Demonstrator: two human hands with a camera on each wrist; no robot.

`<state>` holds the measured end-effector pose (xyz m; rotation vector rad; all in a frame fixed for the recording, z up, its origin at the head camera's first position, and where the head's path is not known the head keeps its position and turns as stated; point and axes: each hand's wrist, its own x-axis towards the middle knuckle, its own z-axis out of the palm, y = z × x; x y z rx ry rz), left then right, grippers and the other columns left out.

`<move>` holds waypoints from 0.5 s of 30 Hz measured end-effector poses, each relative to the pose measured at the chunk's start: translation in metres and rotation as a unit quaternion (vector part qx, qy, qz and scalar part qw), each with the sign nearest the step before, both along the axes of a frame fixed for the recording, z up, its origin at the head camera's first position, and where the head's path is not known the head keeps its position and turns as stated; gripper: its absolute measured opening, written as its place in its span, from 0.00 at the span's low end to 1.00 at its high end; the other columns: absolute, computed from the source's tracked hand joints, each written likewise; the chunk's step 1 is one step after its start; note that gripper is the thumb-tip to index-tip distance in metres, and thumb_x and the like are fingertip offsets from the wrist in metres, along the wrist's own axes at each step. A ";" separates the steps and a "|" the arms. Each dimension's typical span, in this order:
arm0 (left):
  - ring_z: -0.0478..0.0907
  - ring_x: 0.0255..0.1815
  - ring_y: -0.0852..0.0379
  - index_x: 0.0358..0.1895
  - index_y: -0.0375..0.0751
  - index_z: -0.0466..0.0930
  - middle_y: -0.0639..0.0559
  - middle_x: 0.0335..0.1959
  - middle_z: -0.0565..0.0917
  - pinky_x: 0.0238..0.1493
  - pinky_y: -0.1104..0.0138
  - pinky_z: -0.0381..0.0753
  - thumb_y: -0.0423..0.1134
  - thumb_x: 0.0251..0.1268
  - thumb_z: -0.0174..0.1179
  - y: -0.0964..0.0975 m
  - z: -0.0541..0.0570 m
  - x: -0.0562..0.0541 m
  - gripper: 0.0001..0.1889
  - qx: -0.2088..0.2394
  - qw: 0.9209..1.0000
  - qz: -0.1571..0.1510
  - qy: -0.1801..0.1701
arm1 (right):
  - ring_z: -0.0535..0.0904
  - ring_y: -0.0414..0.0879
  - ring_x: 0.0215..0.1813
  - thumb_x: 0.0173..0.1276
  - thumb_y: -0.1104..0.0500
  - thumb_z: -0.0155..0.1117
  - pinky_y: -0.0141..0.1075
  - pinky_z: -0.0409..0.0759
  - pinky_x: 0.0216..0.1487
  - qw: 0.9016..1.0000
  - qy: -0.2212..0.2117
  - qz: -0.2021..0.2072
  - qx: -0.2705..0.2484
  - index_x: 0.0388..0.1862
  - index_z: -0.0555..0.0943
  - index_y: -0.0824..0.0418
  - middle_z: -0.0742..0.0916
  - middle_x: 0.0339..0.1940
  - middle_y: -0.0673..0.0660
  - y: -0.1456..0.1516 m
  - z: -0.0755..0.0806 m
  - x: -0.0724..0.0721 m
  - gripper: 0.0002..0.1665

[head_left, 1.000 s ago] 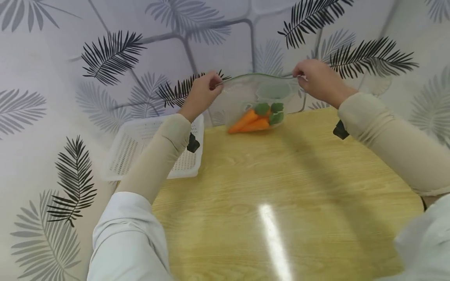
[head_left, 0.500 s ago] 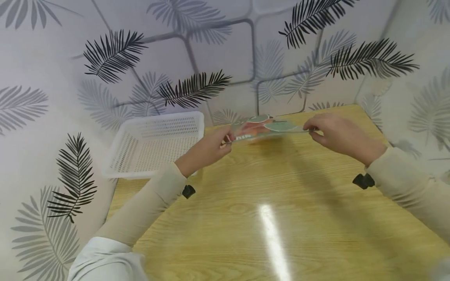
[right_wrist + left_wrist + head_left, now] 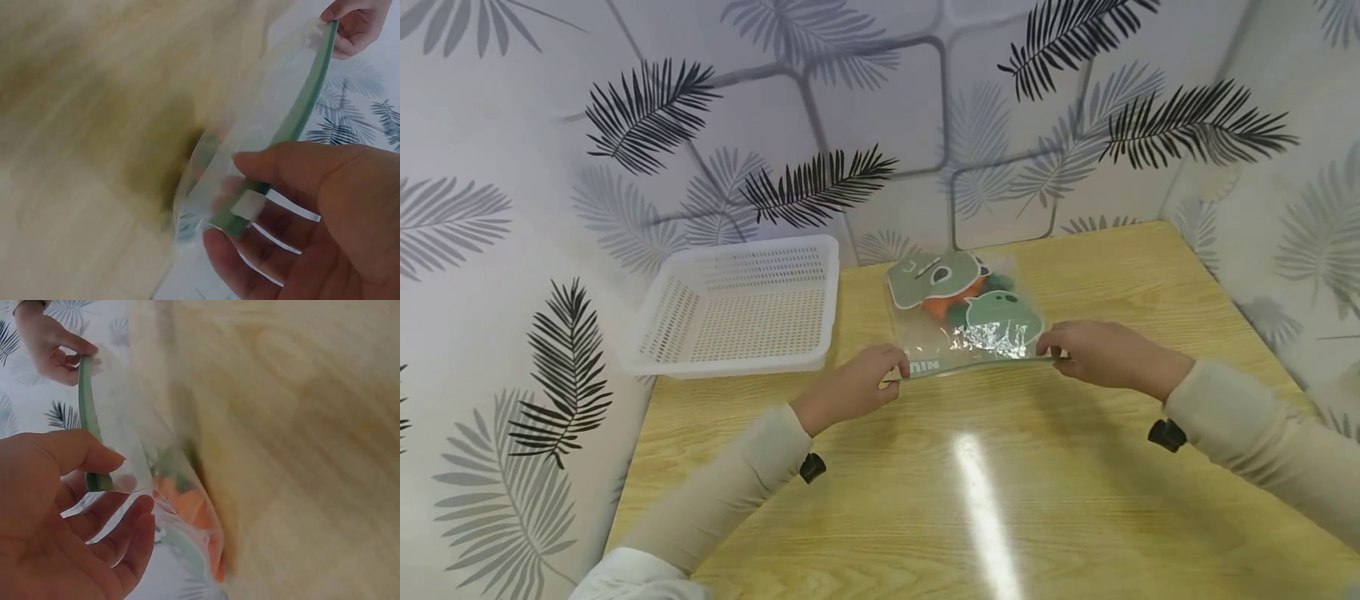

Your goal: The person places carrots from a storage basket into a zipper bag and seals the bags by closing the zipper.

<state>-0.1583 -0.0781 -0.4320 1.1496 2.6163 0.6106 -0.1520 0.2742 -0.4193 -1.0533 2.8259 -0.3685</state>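
A clear zip bag [image 3: 917, 333] with green cartoon prints lies toward the back of the table, its green zip edge facing me. Inside it are orange carrots [image 3: 190, 506] with green tops, partly hidden by the prints in the head view. My left hand [image 3: 855, 385] pinches the left end of the zip edge between thumb and fingers. At the other end my right hand [image 3: 1108, 356] pinches the same edge, close to a white slider [image 3: 249, 204] seen in the right wrist view. The edge is stretched between both hands.
Left of the bag, a white perforated plastic basket [image 3: 752, 321] stands at the back left of the wooden table [image 3: 887, 508]. Behind the table rises a wall covering [image 3: 880, 108] with a leaf pattern. A bright light reflection streaks the tabletop.
Both hands have come down and toward me with the zip edge. The bag, upright and hanging from the hands a second ago, now lies down on the table with its prints facing up.
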 end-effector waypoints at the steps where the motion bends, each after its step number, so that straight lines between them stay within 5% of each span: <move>1: 0.71 0.51 0.53 0.43 0.41 0.73 0.52 0.45 0.75 0.53 0.63 0.70 0.29 0.61 0.55 0.001 -0.006 0.002 0.08 -0.011 1.000 0.006 -0.010 | 0.80 0.46 0.39 0.59 0.66 0.64 0.39 0.79 0.35 1.000 -0.017 0.002 0.003 0.44 0.82 0.59 0.84 0.39 0.52 -0.001 -0.005 0.002 0.13; 6: 0.67 0.57 0.51 0.50 0.44 0.73 0.52 0.55 0.72 0.56 0.61 0.68 0.32 0.64 0.53 0.007 -0.031 0.012 0.12 -0.039 0.998 0.022 -0.053 | 0.79 0.49 0.43 0.60 0.67 0.63 0.42 0.79 0.39 0.998 -0.058 0.014 0.002 0.46 0.80 0.61 0.83 0.41 0.54 -0.007 -0.028 0.008 0.14; 10: 0.68 0.55 0.52 0.51 0.45 0.75 0.51 0.56 0.72 0.55 0.62 0.69 0.33 0.65 0.53 0.011 -0.051 0.012 0.12 -0.049 0.998 0.010 -0.038 | 0.79 0.50 0.44 0.60 0.66 0.65 0.43 0.79 0.40 0.998 -0.063 0.020 -0.002 0.47 0.80 0.60 0.82 0.42 0.55 -0.014 -0.043 0.010 0.15; 15: 0.68 0.55 0.51 0.52 0.45 0.76 0.49 0.56 0.73 0.56 0.62 0.68 0.32 0.65 0.52 0.014 -0.065 0.010 0.14 -0.048 0.998 0.009 -0.031 | 0.79 0.51 0.46 0.60 0.64 0.66 0.46 0.79 0.42 0.998 -0.058 0.016 0.000 0.48 0.81 0.59 0.82 0.44 0.55 -0.020 -0.054 0.008 0.15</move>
